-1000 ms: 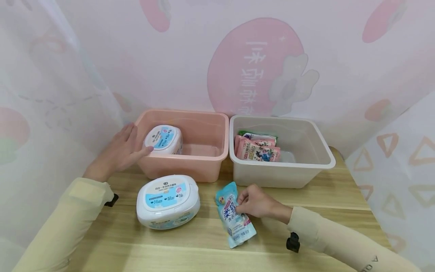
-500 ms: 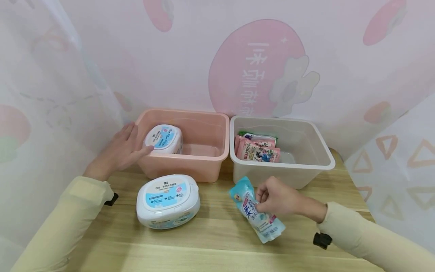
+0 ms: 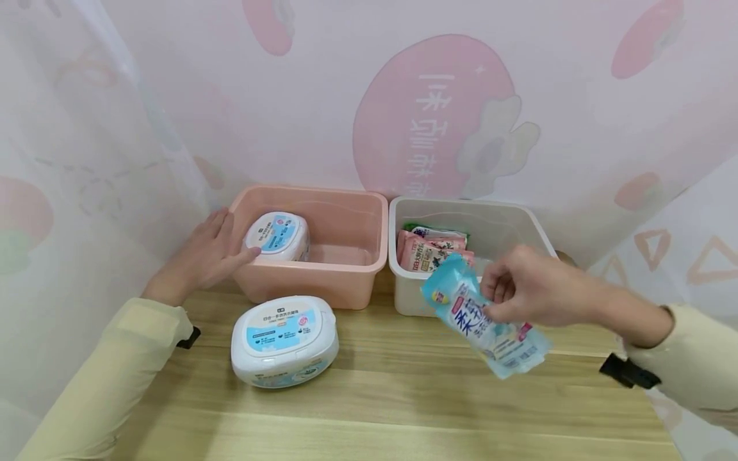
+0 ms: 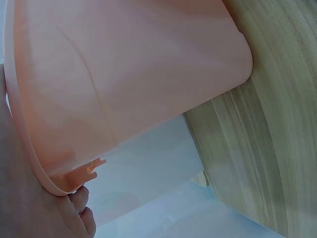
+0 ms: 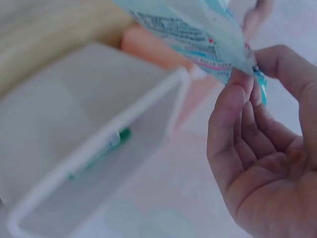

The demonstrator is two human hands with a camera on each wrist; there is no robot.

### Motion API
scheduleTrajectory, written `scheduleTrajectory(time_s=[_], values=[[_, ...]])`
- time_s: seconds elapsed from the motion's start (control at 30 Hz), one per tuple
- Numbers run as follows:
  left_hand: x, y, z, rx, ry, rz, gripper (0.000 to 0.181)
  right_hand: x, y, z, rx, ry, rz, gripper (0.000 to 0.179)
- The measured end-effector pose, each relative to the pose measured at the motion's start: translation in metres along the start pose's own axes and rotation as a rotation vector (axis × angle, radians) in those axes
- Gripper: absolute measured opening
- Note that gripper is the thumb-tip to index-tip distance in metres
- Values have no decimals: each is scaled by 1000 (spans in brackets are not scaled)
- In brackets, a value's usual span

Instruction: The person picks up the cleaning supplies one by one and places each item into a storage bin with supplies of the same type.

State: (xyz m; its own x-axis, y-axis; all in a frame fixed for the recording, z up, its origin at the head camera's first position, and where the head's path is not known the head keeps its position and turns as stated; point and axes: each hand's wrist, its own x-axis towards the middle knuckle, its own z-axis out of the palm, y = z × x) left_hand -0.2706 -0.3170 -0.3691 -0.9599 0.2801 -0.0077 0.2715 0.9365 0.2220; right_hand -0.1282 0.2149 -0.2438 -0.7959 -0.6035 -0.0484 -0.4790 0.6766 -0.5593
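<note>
Blue, the tilted laundry pouch [image 3: 490, 334] hung near the white bin [image 3: 408, 299], pinched in my right fingers [image 3: 500, 272]; a firm squeeze seemed best. My left fingers [image 3: 214, 227], straight, touched the pink bin [image 3: 311, 285].

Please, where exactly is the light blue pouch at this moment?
In the head view, the light blue pouch is right of centre, pinched by the right hand above the wooden table, hiding part of the white bin's near rim.

Blue pouch [image 3: 483, 328], right of frame: large "柔", small "洗衣". White tub [image 3: 285, 340], lower left: "四合一", "洗衣凝珠". Pink packet [image 3: 423, 255], centre right: "立白". Wall [image 3: 398, 115] characters, top: unclear.
</note>
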Motion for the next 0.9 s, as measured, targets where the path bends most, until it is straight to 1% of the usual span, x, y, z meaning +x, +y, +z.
scheduleTrajectory(time_s=[0.2, 0.3, 0.43, 0.57, 0.67, 0.8, 0.9], values=[[-2, 0, 0, -5, 1, -3, 111, 2, -4, -43, -116, 11, 33, 21], [-2, 0, 0, 0, 1, 4, 112, 4, -3, -60, -164, 5, 75, 18], [-2, -1, 0, 4, -9, 10, 112, 10, 1, -78, -216, -5, 143, 15], [-1, -1, -1, 0, -8, 15, 112, 18, 9, -92, -274, 20, 176, 15], [-1, 1, -1, -3, 7, 21, 111, 26, 16, -100, -303, 40, 211, 14], [-1, 1, -1, -3, 7, 13, 110, 37, 27, -108, -318, 49, 258, 13], [-2, 2, 1, -9, -1, 7, 111, 43, 36, -111, -321, 51, 277, 12]])
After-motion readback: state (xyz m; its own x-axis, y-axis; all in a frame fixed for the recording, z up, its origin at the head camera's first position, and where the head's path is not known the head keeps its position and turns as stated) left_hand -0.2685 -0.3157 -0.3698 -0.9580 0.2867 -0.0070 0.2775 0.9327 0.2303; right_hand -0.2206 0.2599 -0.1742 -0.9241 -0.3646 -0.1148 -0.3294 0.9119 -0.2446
